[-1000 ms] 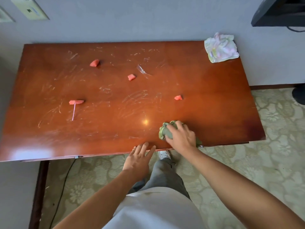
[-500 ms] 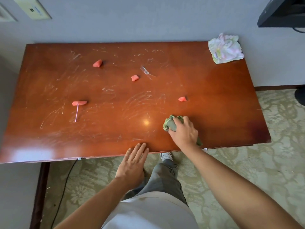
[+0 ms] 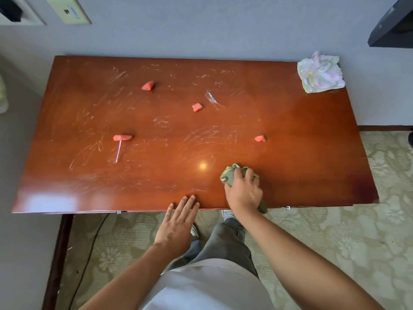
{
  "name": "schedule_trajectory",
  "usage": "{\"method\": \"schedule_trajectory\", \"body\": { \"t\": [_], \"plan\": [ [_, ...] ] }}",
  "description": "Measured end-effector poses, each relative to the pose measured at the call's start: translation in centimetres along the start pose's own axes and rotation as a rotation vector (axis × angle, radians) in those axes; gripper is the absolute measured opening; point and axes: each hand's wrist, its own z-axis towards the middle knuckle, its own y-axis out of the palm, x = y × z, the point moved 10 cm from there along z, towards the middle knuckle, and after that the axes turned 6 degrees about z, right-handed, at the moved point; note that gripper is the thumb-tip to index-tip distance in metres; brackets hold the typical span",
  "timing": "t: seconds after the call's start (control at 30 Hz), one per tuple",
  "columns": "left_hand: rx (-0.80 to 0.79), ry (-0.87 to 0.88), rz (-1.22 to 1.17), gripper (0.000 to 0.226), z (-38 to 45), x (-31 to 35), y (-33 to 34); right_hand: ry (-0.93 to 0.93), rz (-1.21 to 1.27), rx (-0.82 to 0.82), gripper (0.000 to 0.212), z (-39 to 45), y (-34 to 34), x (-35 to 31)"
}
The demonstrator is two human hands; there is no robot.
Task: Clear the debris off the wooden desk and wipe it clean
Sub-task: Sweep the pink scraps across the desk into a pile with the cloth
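Our right hand (image 3: 243, 193) reaches in from the lower right, its fingers (image 3: 237, 175) curled round a green cloth (image 3: 228, 173) pressed to the desk (image 3: 312, 142) near its front edge, right of centre. Our left hand (image 3: 176, 227) lies flat and holds nothing, its straight fingertips over the front edge at bottom centre. Four pink scraps (image 3: 148, 85) lie scattered across the middle and upper left.

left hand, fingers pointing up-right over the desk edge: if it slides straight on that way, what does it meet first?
Probably nothing soon: from the left hand that line crosses bare wooden desk, passing left of the green cloth in the right hand. The nearest pink scrap lies close to the line; depth is unclear.
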Motion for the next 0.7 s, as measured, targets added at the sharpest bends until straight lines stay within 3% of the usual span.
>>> {"method": "schedule_trajectory", "body": {
  "t": [0.2,0.23,0.37,0.47,0.53,0.63,0.7],
  "plan": [
    [0.040,-0.077,-0.045,0.088,-0.6,-1.7,-0.8,-0.555,-0.020,-0.057,0.050,-6.3,3.3,-8.5],
    [0.029,-0.070,-0.039,0.086,-0.8,-1.9,-0.8,-0.501,-0.019,-0.057,0.049,-5.6,3.1,-7.5],
    [-0.002,-0.079,-0.008,0.081,-1.3,-3.1,-1.2,0.033,0.051,-0.019,0.054,-2.8,1.3,-0.8],
    [-0.028,-0.074,-0.029,0.083,-1.4,-3.2,-1.2,0.045,0.063,-0.034,0.057,-3.5,1.5,-3.0],
    [-0.016,-0.079,-0.074,0.081,-1.4,-3.5,-1.4,-0.129,0.069,-0.054,0.054,-4.4,2.1,-6.6],
    [0.002,-0.058,-0.115,0.082,-1.5,-4.1,-1.2,-0.579,-0.007,-0.164,0.054,-5.7,3.6,-11.2],
    [0.006,-0.050,-0.109,0.082,-1.5,-4.4,-0.9,-0.656,-0.042,-0.232,0.053,-4.3,3.4,-10.0]
  ]
}}
